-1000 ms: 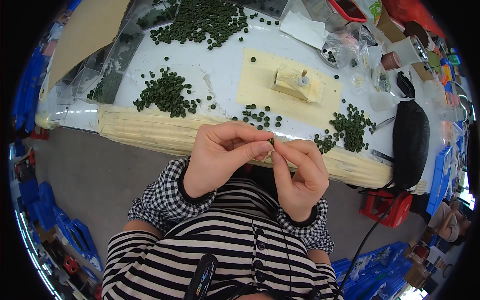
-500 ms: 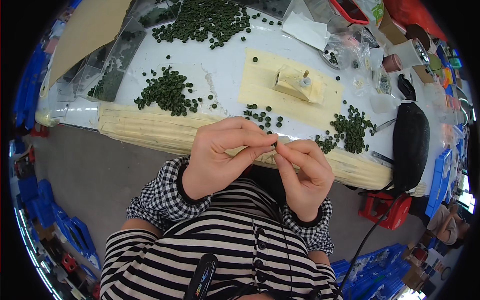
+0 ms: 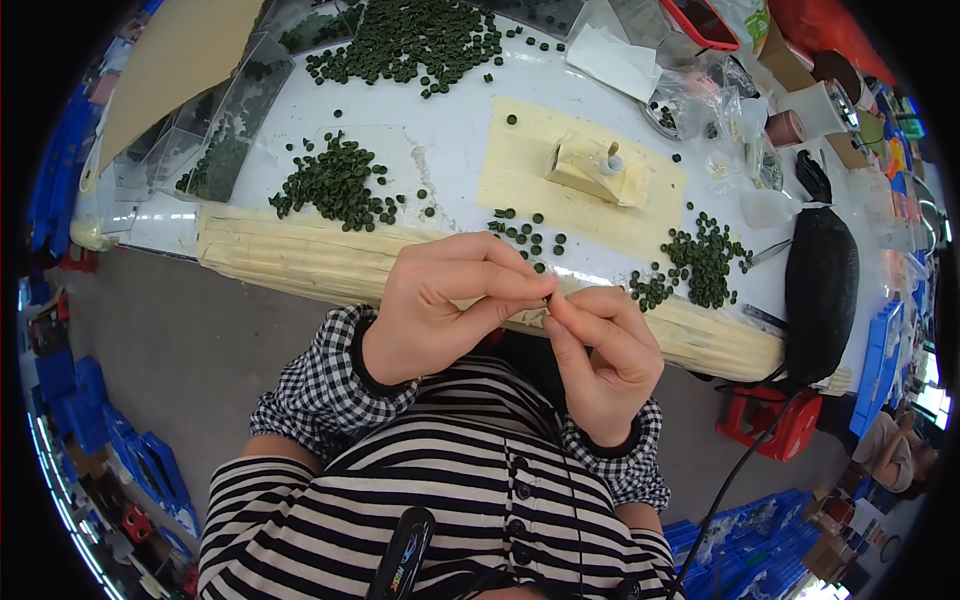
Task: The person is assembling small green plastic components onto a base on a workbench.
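"What is done so far?"
"One tiny dark-green piece [image 3: 548, 298] is pinched in the left hand [image 3: 435, 310], near the table's padded edge [image 3: 290, 250], and met by fingertips of the right hand [image 3: 612, 350], whose grip cannot be told."
"And the rest?"
"Loose green discs [image 3: 708, 262] are heaped beyond; which are finished cannot be judged."

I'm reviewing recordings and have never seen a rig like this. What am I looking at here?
No machine here: a person works bare-handed, seen by a head-worn fisheye camera looking down, so straight edges bend. The left hand pinches a small dark piece, mostly hidden; the right hand is beside it, its grip unclear. On the white table lie heaps of small green round pieces, a yellowish block on a yellow sheet and, at the right, a black pouch-like object.
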A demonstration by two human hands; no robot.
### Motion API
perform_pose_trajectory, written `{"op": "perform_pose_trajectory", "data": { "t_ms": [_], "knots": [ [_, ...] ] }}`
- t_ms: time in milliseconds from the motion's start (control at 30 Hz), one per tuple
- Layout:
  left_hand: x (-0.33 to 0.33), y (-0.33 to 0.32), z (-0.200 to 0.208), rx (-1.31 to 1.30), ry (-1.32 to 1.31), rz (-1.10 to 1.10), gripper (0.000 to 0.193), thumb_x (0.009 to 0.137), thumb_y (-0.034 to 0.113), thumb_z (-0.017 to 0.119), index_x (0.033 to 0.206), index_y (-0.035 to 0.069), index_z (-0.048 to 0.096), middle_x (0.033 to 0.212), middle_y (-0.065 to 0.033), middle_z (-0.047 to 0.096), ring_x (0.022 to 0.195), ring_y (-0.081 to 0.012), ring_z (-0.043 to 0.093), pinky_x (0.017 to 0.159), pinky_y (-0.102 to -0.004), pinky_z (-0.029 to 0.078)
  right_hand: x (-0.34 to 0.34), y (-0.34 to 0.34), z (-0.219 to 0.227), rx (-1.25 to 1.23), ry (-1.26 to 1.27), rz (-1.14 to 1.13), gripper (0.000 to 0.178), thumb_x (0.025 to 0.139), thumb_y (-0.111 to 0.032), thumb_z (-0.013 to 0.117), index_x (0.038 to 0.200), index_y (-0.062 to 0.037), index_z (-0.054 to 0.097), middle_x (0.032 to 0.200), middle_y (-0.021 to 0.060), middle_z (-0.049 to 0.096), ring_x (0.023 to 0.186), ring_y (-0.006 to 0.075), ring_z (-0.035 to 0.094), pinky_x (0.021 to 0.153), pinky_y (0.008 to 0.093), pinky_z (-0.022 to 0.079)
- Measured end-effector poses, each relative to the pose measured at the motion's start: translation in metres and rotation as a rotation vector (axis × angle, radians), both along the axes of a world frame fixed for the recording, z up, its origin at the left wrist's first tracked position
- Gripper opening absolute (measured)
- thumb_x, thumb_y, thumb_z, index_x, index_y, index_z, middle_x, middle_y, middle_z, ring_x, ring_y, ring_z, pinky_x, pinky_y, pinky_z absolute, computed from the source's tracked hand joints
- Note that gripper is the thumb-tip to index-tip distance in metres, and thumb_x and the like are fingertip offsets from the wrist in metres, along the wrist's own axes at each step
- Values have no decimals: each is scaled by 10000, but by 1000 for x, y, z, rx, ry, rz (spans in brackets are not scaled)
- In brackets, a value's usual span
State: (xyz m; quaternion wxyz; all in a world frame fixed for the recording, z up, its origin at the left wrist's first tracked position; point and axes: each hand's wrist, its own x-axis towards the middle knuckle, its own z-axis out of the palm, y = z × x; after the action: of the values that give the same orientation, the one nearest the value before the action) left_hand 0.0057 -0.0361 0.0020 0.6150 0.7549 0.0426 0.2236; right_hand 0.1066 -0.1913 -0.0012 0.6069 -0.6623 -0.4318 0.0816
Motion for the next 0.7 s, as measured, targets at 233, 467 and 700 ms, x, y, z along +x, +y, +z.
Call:
{"op": "perform_pose_trajectory", "data": {
  "t_ms": [233,467,700],
  "knots": [
    [0,-5,2,-371,110,-16,231,818,-99,656,1031,-18,693,939,-113,656,848,-135,636,727,-233,512,0,-1,1,14,-37,-13,311,730,112,712,1018,-3,715,845,78,633,717,155,582,613,231,463],
    [-1,-4,-2,-416,53,-21,161,829,-91,653,984,-50,665,958,-125,664,877,-150,652,764,-243,537,-1,-1,1,25,-5,-12,326,735,114,706,1040,-2,711,853,82,626,708,155,575,605,232,465],
    [0,-9,-3,-476,40,3,159,832,-90,651,984,-48,669,948,-129,664,847,-145,656,746,-235,536,-2,-1,0,25,-35,-38,337,734,114,706,1049,-5,710,846,79,620,715,162,578,616,233,468]
  ]
}}
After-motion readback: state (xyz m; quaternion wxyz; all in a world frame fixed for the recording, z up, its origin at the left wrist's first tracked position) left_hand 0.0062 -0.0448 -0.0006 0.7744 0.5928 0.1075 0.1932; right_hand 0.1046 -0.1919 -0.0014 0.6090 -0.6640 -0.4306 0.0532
